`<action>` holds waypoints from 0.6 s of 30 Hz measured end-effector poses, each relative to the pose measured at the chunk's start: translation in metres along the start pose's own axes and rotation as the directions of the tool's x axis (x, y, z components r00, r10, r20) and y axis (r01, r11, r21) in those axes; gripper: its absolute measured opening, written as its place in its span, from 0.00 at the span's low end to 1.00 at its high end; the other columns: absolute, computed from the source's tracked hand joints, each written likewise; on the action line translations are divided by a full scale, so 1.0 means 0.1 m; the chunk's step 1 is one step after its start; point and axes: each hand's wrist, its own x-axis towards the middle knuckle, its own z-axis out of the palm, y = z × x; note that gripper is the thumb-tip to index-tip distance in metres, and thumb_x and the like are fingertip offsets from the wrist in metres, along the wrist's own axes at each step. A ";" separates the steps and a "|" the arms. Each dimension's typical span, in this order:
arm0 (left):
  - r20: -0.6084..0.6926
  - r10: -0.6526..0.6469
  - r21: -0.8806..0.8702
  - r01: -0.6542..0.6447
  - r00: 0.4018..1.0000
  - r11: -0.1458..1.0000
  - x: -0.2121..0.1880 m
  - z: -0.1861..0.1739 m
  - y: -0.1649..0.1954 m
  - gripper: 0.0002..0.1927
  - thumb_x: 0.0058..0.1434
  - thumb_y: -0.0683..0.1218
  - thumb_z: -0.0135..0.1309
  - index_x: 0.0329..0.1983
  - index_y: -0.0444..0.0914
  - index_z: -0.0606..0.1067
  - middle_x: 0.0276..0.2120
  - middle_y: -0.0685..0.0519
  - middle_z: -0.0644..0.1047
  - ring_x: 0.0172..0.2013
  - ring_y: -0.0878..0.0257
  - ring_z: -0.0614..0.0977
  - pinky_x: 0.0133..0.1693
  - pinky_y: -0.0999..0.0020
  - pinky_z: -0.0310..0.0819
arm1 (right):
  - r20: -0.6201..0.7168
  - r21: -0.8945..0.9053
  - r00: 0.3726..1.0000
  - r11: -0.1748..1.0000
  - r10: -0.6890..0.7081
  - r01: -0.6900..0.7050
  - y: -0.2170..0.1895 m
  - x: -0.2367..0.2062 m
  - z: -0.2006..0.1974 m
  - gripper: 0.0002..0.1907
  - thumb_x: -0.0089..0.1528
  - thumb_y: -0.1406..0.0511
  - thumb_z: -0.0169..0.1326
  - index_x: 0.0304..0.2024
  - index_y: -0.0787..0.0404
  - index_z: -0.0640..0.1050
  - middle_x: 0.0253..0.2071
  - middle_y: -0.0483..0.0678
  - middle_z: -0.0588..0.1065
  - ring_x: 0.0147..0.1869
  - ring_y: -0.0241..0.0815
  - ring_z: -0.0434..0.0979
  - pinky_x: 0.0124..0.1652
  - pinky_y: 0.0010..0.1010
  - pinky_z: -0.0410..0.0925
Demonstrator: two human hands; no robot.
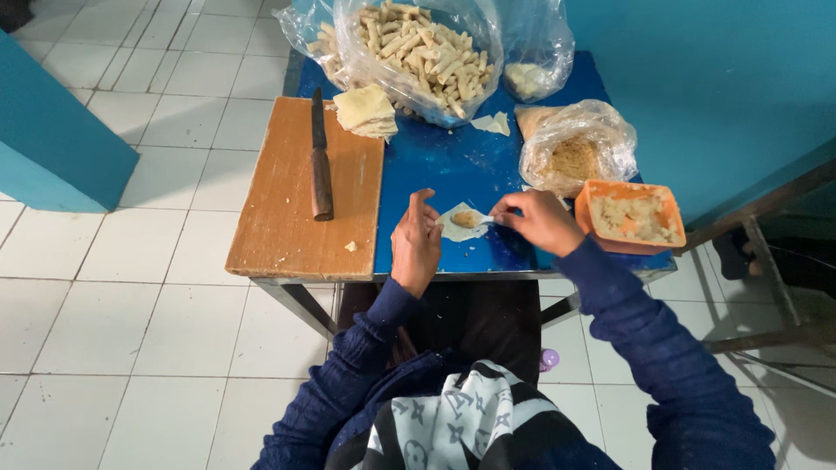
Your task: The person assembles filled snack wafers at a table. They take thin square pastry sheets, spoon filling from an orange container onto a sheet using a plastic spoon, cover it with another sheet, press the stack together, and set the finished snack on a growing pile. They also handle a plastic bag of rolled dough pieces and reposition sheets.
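Filling step in hand, by look of it; pastry wrapper (456, 228) flat on blue table (435, 165), near front edge, dab of filling (467, 218) on it; left hand (415, 241) pins wrapper edge, fingers curled, gripping nothing; right hand (542, 221) pinches small spoon (484, 219) over filling; next move likely calls for spoon clear, then neat fold and tight roll; orange filling tub (631, 216) just right.

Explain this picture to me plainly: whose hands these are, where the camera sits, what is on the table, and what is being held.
The camera sits on a person's head and looks down, so both hands are the wearer's own. The left hand steadies a pale wrapper sheet on the blue table. The right hand holds a small spoon, placing filling on it. Around them lie a wooden board with a knife, a stack of wrappers, a bag of finished rolls, and an orange tub of filling.
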 end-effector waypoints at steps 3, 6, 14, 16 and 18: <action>0.002 -0.002 -0.047 0.002 1.000 0.999 0.02 0.01 0.01 0.29 0.54 0.29 0.57 0.60 0.35 0.67 0.33 0.49 0.76 0.31 0.60 0.81 0.35 0.68 0.76 | -0.152 -0.343 0.928 0.899 -0.339 0.272 -0.29 -0.12 0.06 0.02 0.59 0.67 0.61 0.35 0.58 0.83 0.30 0.47 0.78 0.39 0.49 0.76 0.44 0.39 0.67; 0.015 -0.003 -0.109 0.004 1.000 0.994 0.03 0.03 0.02 0.29 0.55 0.29 0.58 0.60 0.35 0.68 0.34 0.49 0.76 0.30 0.62 0.80 0.34 0.70 0.76 | -0.227 -0.456 0.844 0.819 -0.486 0.349 -0.47 -0.29 0.05 0.02 0.60 0.69 0.59 0.36 0.59 0.80 0.34 0.47 0.74 0.43 0.51 0.72 0.44 0.42 0.65; 0.043 -0.014 -0.166 0.021 0.999 0.986 0.08 0.05 0.00 0.27 0.57 0.30 0.58 0.59 0.33 0.68 0.32 0.50 0.77 0.29 0.66 0.80 0.32 0.74 0.76 | -0.243 -0.538 0.797 0.760 -0.553 0.363 -0.59 -0.45 0.06 0.05 0.61 0.71 0.58 0.40 0.61 0.78 0.38 0.46 0.72 0.46 0.48 0.71 0.43 0.41 0.64; 0.047 -0.018 -0.165 0.026 0.999 0.986 0.08 0.05 -0.01 0.27 0.57 0.29 0.57 0.59 0.32 0.67 0.32 0.50 0.77 0.29 0.66 0.80 0.32 0.74 0.76 | -0.250 -0.546 0.790 0.755 -0.560 0.363 -0.59 -0.46 0.09 0.05 0.61 0.71 0.58 0.40 0.61 0.79 0.38 0.45 0.72 0.46 0.48 0.71 0.43 0.40 0.64; 0.049 -0.022 -0.150 0.029 0.999 0.988 0.09 0.04 -0.02 0.26 0.57 0.29 0.56 0.59 0.33 0.67 0.33 0.50 0.77 0.29 0.66 0.80 0.32 0.74 0.76 | -0.251 -0.575 0.783 0.738 -0.569 0.352 -0.59 -0.46 0.11 0.07 0.60 0.71 0.58 0.41 0.60 0.79 0.39 0.44 0.72 0.46 0.48 0.71 0.43 0.40 0.64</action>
